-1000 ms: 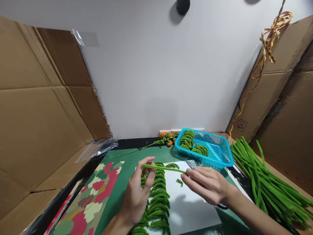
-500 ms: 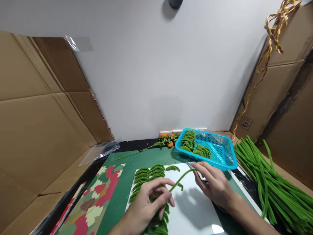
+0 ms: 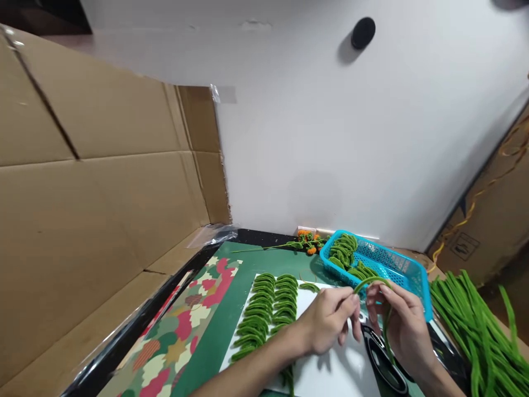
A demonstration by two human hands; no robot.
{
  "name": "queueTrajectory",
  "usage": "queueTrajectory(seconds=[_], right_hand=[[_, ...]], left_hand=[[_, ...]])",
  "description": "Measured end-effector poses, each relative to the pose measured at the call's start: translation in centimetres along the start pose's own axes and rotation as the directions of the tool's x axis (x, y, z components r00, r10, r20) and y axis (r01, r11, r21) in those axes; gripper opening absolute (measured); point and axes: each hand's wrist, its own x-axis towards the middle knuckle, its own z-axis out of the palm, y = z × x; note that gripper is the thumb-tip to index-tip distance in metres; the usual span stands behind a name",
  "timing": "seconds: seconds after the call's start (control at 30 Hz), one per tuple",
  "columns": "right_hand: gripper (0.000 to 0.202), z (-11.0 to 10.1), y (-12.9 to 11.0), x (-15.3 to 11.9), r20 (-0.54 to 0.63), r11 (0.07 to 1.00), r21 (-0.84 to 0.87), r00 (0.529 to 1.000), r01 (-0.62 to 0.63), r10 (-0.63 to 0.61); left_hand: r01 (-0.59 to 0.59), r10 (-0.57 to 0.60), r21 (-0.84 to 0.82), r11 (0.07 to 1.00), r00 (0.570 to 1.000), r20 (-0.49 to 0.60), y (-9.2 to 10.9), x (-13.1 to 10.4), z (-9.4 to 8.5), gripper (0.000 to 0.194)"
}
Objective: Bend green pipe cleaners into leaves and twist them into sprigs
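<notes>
My left hand (image 3: 330,322) is closed in a pinch on one end of a green pipe cleaner (image 3: 369,280). The strand arches across to my right hand (image 3: 407,328), whose fingers also grip it, and its tail hangs down below them. Black-handled scissors (image 3: 384,358) lie under my right hand at the right edge of a white board (image 3: 330,366); their blades are mostly hidden. On the board's left, curved short green pieces (image 3: 253,320) form two stacked columns, partly covered by my left forearm. One separate curved piece (image 3: 309,287) lies near the board's top edge.
A blue basket (image 3: 427,295) holding more curved green pieces stands behind my hands. To the right lies a bundle of long green pipe cleaners (image 3: 475,331). An orange-flowered stem (image 3: 309,241) rests at the back of the green mat (image 3: 210,336). Cardboard walls (image 3: 124,209) flank the table.
My view has turned left. My left hand has moved right, nearer my right hand, and both now grip the pipe cleaner. The scissors now show lying beneath my right hand.
</notes>
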Motion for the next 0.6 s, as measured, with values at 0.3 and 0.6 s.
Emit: queueTrajectory(seconds=[0.3, 0.6], right_hand=[[0.043, -1.3, -0.6, 1.5, -0.05, 0.942, -0.103, 0.944, 0.321, -0.327], [0.06, -2.0, 0.7, 1.6, 0.395, 0.904, -0.089, 0.848, 0.417, -0.353]], left_hand=[[-0.209, 0.132, 0.402, 0.891, 0.969, 0.211, 2.8, 6.8, -1.0, 0.035], [0.151, -0.11, -0.285, 0.946, 0.982, 0.156, -1.9, -1.6, 2.7, 0.072]])
